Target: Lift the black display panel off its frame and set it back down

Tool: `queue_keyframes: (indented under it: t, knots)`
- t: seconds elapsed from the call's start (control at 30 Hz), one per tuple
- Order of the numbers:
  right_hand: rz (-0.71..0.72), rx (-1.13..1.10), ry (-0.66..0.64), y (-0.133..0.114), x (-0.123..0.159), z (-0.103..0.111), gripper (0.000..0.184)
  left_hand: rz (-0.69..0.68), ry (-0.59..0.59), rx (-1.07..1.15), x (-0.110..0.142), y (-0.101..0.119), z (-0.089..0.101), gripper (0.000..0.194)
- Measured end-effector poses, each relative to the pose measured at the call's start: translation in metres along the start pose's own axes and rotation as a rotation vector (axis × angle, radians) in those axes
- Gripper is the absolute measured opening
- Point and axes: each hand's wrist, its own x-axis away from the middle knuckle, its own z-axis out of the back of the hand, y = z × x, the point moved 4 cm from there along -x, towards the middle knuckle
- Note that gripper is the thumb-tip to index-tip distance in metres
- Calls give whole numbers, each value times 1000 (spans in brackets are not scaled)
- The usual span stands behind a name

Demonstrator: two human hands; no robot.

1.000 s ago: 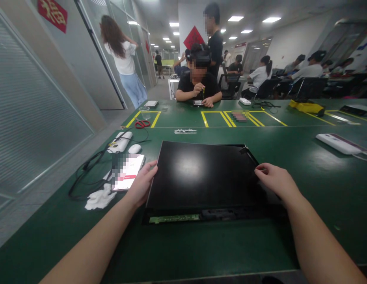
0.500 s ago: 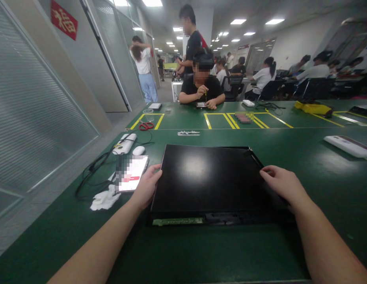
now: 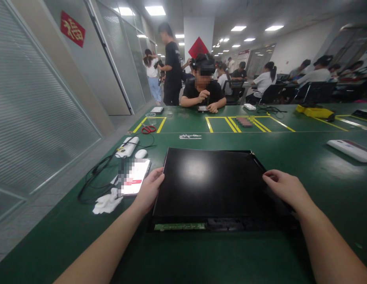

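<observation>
A black LCD screen panel [image 3: 213, 185] lies on the green table in front of me, glossy with a bright reflection. Beneath it, a black frame [image 3: 258, 165] shows along the right and far edges. A green circuit board strip [image 3: 180, 227] runs along the near edge, at the left. My left hand [image 3: 150, 187] grips the panel's left edge, thumb on top and the other fingers partly hidden. At the opposite side, my right hand [image 3: 282, 187] pinches the panel's right edge between thumb and forefinger.
To the left are a lit phone [image 3: 138, 173], crumpled tissue [image 3: 108, 201], white mouse [image 3: 141, 154], power strip [image 3: 127, 147] and cables. Scissors [image 3: 148, 129], a clear cup [image 3: 150, 119] and white strips [image 3: 190, 136] lie farther back. A white device [image 3: 350, 150] is right. A co-worker [image 3: 202, 92] sits opposite.
My view has shifted a little, so the table appears slightly lower. Both hands keep their hold on the panel's edges. In the background, a standing person has moved left.
</observation>
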Motion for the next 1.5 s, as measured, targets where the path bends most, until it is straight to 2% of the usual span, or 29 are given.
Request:
queue_keyframes:
  t: [0.2,0.4,0.7,1.03,1.27,1.37,1.5]
  knots:
    - [7,-4,7,4,-2,-2,32,-170,27,-250,2,11,3,43]
    - [-7,7,-8,6,-3,-3,33,-173,-54,-334,-1,6,2,41]
    - [2,21,9,11,-6,-6,32,-265,-65,-506,1,14,2,25]
    - [-36,35,-28,6,-3,-3,32,-263,-61,-539,-3,7,7,36]
    - [-31,36,-41,5,-3,-2,33,-295,3,-577,-6,7,16,38]
    - [-31,36,-43,7,-4,-3,34,-323,-4,-699,-9,5,18,38]
    - [-44,40,-47,10,-5,-5,35,-385,-42,-988,-11,0,16,37]
